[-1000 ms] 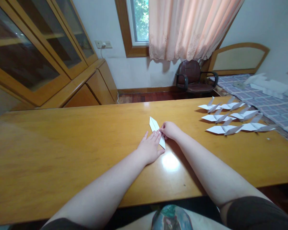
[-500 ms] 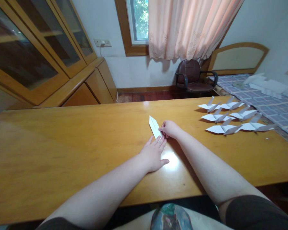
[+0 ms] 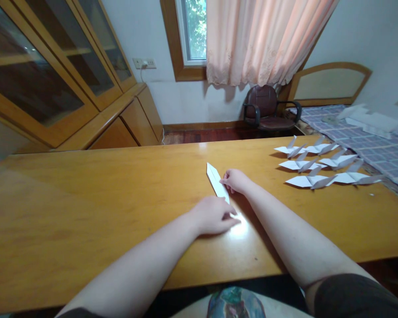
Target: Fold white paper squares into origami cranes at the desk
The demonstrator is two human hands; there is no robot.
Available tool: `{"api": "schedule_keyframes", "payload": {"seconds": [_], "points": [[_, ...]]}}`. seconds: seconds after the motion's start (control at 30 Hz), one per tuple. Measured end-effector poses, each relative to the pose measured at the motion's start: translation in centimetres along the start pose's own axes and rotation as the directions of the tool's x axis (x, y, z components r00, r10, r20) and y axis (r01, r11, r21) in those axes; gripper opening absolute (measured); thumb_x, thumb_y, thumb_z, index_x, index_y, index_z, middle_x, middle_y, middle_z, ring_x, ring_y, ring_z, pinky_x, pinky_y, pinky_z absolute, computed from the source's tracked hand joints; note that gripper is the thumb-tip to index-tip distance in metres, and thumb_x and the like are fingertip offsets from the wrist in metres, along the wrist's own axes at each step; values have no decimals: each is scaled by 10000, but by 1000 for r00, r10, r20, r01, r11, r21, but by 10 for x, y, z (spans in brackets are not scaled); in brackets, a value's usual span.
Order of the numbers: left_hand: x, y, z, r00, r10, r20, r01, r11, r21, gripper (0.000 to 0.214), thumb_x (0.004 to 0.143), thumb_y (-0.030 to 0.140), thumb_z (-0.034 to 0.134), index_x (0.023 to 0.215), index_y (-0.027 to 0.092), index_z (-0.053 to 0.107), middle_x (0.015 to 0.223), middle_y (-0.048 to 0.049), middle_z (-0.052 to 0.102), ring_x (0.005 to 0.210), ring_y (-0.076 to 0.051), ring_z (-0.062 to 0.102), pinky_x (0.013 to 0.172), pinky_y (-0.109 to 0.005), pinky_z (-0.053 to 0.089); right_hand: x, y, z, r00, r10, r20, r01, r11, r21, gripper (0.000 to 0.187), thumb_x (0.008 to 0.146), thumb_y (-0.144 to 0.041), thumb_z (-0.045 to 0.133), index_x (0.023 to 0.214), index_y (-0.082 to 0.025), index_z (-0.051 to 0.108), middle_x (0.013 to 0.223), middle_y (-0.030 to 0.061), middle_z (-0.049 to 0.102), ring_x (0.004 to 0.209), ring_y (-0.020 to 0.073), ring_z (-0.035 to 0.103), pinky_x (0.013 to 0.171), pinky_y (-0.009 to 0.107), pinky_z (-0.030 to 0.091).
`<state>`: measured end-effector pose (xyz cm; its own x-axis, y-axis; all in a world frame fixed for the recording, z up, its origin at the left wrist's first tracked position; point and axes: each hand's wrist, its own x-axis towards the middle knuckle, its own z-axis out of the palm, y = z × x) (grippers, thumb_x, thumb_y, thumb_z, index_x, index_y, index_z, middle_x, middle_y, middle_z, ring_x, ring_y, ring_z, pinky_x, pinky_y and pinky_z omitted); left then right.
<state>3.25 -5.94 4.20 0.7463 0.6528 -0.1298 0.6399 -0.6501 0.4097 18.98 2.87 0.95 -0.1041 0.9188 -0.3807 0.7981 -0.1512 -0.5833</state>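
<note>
A narrow strip of folded white paper (image 3: 215, 177) with a pointed far end lies slantwise on the table before me. My right hand (image 3: 236, 181) is closed at the paper's right edge, thumb and finger gripping it. Over the near end is my left hand (image 3: 214, 215), its fingers bent and its thumb stretched to the right. A bit of white shows between that thumb and the fingers, so the hand seems to pinch the paper's near tip. The hand itself covers the rest of that end.
Several folded white paper cranes (image 3: 310, 180) stand in rows at the right of the wooden table (image 3: 86, 212). A small white scrap (image 3: 371, 194) lies near them. Beyond the table are a brown armchair (image 3: 265, 108), a bed (image 3: 361, 128) and a glass-door cabinet (image 3: 93, 106).
My left hand has gone from lying flat on the paper to bent fingers at its near end, uncovering more of the strip. My right hand stays at the right edge.
</note>
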Motion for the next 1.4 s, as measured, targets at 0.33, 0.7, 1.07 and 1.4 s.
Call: {"api": "schedule_keyframes", "payload": {"seconds": [0.33, 0.7, 1.07, 1.4], "points": [[22, -58, 6, 950, -214, -229, 263, 941, 211, 472, 911, 374, 443, 1315, 136, 498, 1413, -140, 491, 1320, -255, 437, 1101, -420, 332, 8, 13, 0, 866, -477, -149, 441, 870, -221, 190, 818, -229, 647, 983, -215, 740, 1196, 84, 648, 1111, 198, 588, 983, 295, 410], [36, -65, 18, 922, -311, -232, 359, 910, 208, 514, 931, 373, 390, 1399, 159, 400, 1513, -111, 353, 1430, -263, 241, 1159, -546, 163, 14, 19, 1, 830, -557, -40, 519, 796, -312, 266, 877, -267, 559, 1090, -261, 718, 1291, 16, 603, 1300, 255, 466, 1069, 383, 397], [19, -67, -4, 975, -94, -201, 114, 989, 89, 331, 921, 326, 444, 1217, 219, 548, 1285, -94, 599, 1210, -235, 532, 1135, -491, 265, 19, 26, -1, 795, -604, -59, 582, 786, -207, 313, 881, -186, 507, 1121, -236, 701, 1264, 48, 620, 1235, 221, 537, 1067, 374, 406], [25, -71, -4, 967, -65, -248, 71, 997, 17, 249, 880, 425, 531, 1017, 244, 633, 1054, -44, 680, 945, -214, 619, 786, -313, 482, 15, 29, -8, 782, -624, -6, 617, 775, -134, 414, 797, -101, 552, 1157, -259, 681, 1307, 33, 591, 1251, 225, 522, 1091, 380, 381]]}}
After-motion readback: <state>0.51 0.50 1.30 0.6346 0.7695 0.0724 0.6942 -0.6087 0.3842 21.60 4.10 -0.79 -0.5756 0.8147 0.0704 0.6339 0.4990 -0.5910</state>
